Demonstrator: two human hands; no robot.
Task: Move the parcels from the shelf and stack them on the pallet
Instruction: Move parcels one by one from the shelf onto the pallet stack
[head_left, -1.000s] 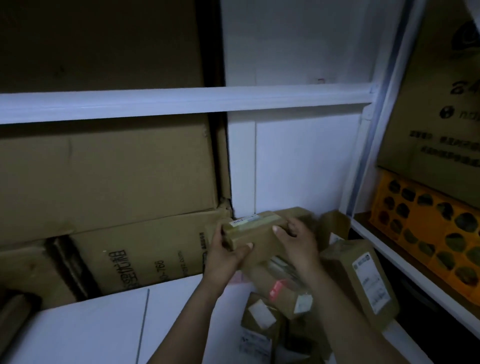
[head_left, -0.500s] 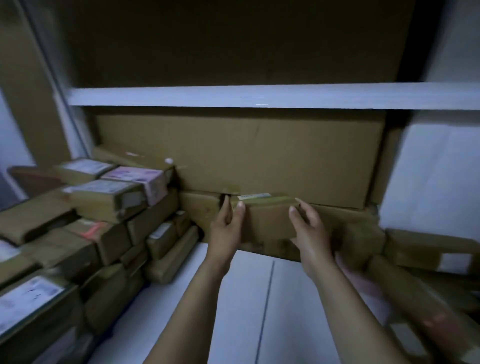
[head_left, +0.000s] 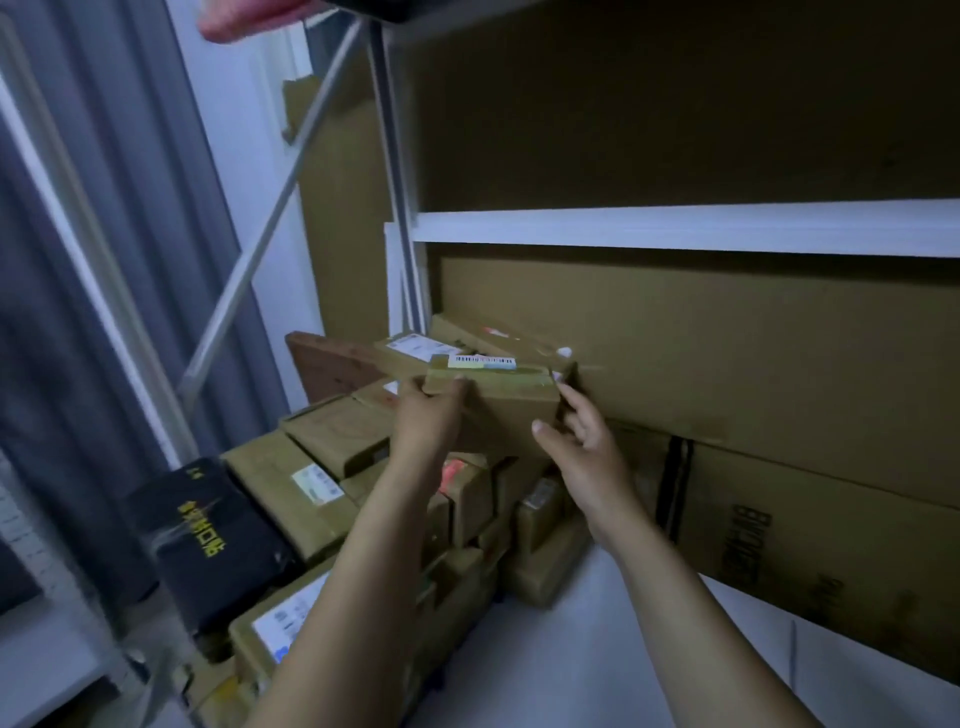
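— Both grips on it?
— One only: my left grip (head_left: 431, 410) clasps the barcoded parcel (head_left: 498, 408) atop the parcel stack (head_left: 332, 467); right grip (head_left: 576, 452) open, fingertips touching. Released crooked, it may slide off.

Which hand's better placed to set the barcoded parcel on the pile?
Probably left: the left hand grips the parcel by its left end above the pile; the right hand only touches its right end, fingers loose.
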